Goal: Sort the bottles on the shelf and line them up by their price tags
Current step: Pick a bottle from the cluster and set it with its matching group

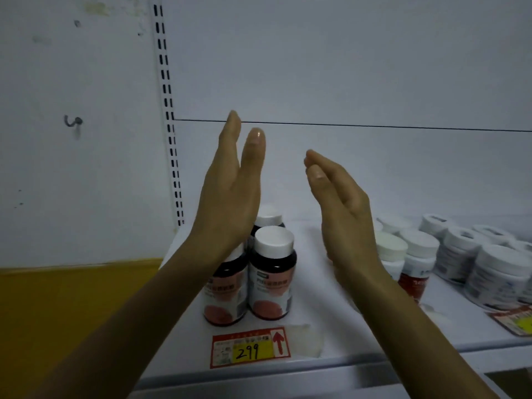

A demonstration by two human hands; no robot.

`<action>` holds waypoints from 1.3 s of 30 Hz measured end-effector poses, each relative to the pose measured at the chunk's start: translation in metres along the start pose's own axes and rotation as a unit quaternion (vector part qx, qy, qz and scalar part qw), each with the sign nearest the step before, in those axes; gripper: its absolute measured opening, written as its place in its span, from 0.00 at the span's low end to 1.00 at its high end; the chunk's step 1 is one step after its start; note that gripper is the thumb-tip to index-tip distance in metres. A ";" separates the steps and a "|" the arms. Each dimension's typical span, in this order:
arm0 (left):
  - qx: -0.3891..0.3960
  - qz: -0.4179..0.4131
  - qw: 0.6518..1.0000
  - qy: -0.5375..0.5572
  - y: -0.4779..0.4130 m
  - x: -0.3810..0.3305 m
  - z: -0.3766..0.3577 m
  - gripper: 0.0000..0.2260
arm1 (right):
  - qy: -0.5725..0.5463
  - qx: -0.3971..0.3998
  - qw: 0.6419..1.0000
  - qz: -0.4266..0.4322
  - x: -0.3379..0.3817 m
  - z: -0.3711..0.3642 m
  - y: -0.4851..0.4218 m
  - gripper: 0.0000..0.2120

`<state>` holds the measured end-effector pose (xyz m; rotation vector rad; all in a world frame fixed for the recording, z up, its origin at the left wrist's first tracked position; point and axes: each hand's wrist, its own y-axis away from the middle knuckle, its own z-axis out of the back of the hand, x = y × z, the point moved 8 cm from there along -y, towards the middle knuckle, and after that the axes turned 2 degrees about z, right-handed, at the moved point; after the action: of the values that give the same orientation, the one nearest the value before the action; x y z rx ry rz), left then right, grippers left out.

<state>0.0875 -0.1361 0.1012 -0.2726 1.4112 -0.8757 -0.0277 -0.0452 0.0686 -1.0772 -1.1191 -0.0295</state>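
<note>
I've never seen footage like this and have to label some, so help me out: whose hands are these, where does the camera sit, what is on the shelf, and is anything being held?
No machine here: a person works bare-handed, and the one camera is worn on their head, looking forward and down. The left hand and right hand are raised above a white shelf, fingers extended, palms facing each other, holding nothing. By the left wrist stand dark bottles with white caps, behind a price tag reading 299. To the right stand white bottles and one red-labelled bottle.
</note>
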 end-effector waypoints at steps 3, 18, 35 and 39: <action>0.019 -0.036 0.999 -0.010 0.007 -0.029 -0.034 0.34 | 0.015 -0.017 0.998 0.054 0.023 0.037 -0.011 0.16; -0.040 0.339 0.932 0.122 0.077 0.054 -0.165 0.29 | -0.032 -0.035 0.976 -0.212 -0.099 0.186 0.020 0.21; 0.014 0.341 0.902 0.264 0.090 0.067 -0.199 0.28 | -0.146 0.108 0.941 -0.285 -0.129 0.145 0.050 0.32; 0.040 0.337 0.908 0.245 0.090 0.074 -0.199 0.28 | -0.124 0.094 0.946 -0.285 -0.133 0.146 0.052 0.31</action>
<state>-0.0703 -0.0607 -0.0487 0.5188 1.7614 -0.4260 -0.1697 0.0227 -0.0620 -0.5679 -1.6006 -0.2463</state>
